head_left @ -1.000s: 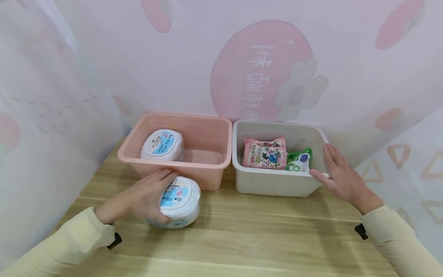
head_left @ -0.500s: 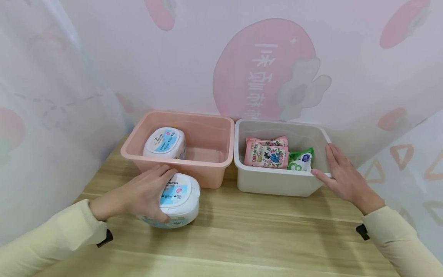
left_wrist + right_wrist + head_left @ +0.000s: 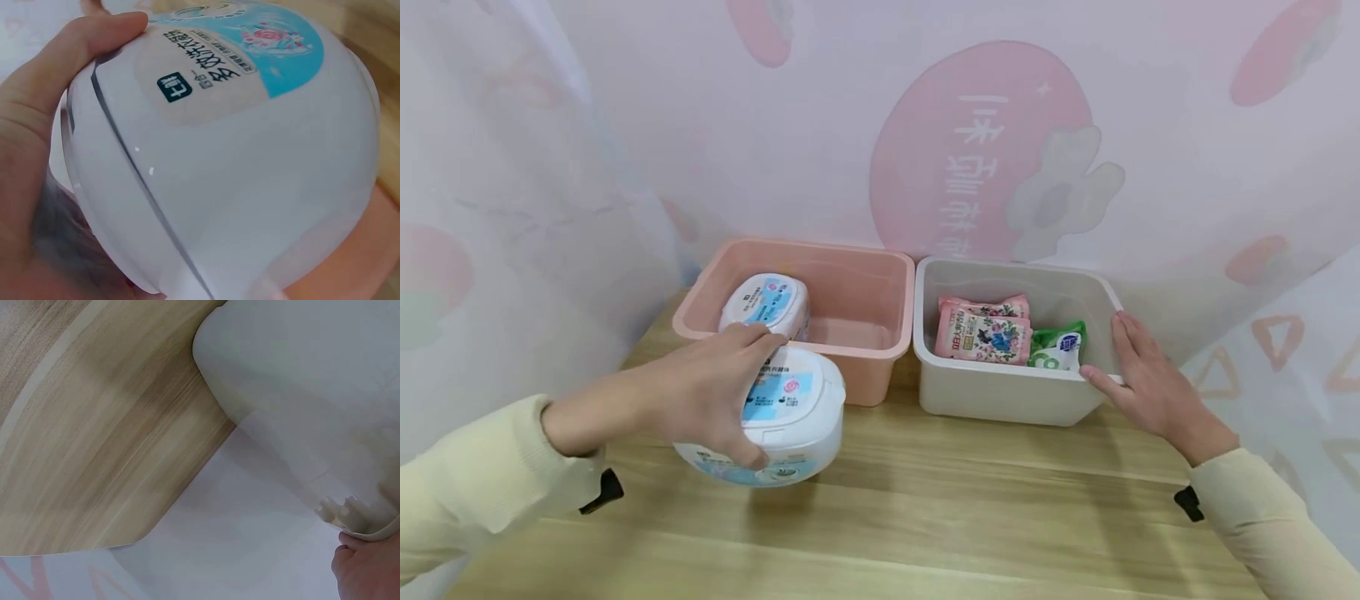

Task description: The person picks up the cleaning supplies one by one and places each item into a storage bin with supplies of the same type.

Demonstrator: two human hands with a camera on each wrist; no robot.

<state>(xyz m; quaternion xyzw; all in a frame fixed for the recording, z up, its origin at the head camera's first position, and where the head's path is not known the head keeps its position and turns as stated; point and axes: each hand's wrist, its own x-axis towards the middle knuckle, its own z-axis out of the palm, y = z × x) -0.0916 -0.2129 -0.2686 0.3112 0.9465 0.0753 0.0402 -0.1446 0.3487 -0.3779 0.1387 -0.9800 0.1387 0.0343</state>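
Note:
My left hand (image 3: 711, 392) grips a white lidded plastic tub (image 3: 797, 442) with a blue label, held above the table in front of the pink bin (image 3: 880, 333). In the left wrist view the thumb lies along the lid edge of this tub (image 3: 237, 162). A similar white tub (image 3: 767, 302) sits inside the pink bin at its left end. My right hand (image 3: 1153, 392) rests on the right rim of the light grey bin (image 3: 1000, 392), fingers along the edge and thumb at the front corner; the right wrist view shows part of this hand (image 3: 372, 565) at the rim.
Inside the grey bin lie pink flowered packets (image 3: 988, 333) and a green and white pouch (image 3: 1058, 346). Both bins stand side by side at the back of the wooden table (image 3: 940, 508). A printed curtain (image 3: 805, 142) hangs close behind them.
My left hand has lifted the tub off the table and tilted it slightly. The right hand keeps its place on the grey bin's rim. The head view has shifted a little.

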